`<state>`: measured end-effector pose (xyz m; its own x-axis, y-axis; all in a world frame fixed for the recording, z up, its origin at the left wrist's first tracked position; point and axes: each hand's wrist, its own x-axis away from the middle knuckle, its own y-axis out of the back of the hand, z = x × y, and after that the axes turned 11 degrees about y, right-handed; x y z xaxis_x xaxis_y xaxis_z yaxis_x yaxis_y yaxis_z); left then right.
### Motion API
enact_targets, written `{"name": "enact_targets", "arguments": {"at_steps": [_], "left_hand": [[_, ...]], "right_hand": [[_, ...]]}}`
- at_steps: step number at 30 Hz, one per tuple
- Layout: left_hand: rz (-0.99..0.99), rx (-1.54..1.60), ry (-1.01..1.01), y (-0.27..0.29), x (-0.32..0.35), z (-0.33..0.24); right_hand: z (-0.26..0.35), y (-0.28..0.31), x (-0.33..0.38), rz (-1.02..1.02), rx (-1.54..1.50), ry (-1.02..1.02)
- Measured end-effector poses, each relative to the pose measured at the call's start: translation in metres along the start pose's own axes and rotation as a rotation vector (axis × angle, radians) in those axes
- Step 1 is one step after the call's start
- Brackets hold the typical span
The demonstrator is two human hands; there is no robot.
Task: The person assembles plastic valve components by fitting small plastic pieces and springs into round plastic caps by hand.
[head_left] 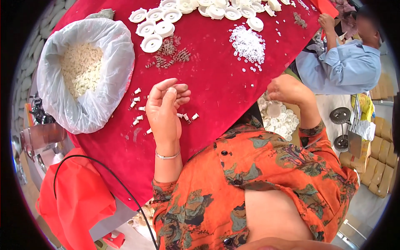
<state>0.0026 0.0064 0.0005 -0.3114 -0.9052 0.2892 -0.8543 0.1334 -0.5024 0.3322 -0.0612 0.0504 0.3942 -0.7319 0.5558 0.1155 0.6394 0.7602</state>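
My left hand (166,109) is raised over the red-covered table (208,87), its fingers loosely bent and a little apart, with nothing visible in it. Around it lie several small white plastic pieces (195,116), some with a thin metal spring on them. Off the table's right edge, my right hand (289,89) has its fingers curled in. What they hold, if anything, is hidden. Below that hand is a box of round white plastic parts (278,121). Farther up the table are a heap of metal springs (168,52) and a pile of tiny clear-white rings (248,43).
A basin lined with a clear plastic bag (114,54) holds many small cream pieces at the left. Large round white caps (151,43) spread along the far side. A black cable (121,181) curves past a red cloth (77,200). Another person in blue (346,66) sits at right.
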Motion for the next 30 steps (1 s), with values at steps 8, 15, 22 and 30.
{"name": "enact_targets", "arguments": {"at_steps": [8,15,22,30], "left_hand": [[-0.089,0.023,-0.020,0.007,-0.004,0.001],[-0.118,0.055,-0.072,0.012,0.001,-0.009],[-0.124,0.049,-0.093,0.015,0.002,-0.012],[-0.145,-0.222,-0.171,0.005,-0.001,-0.005]], "right_hand": [[0.056,0.064,-0.159,-0.953,0.098,0.439],[0.067,0.095,-0.266,-0.905,0.261,0.354],[0.048,0.105,-0.235,-0.866,-0.261,0.389],[0.053,0.068,-0.171,-0.533,-1.155,0.515]]}}
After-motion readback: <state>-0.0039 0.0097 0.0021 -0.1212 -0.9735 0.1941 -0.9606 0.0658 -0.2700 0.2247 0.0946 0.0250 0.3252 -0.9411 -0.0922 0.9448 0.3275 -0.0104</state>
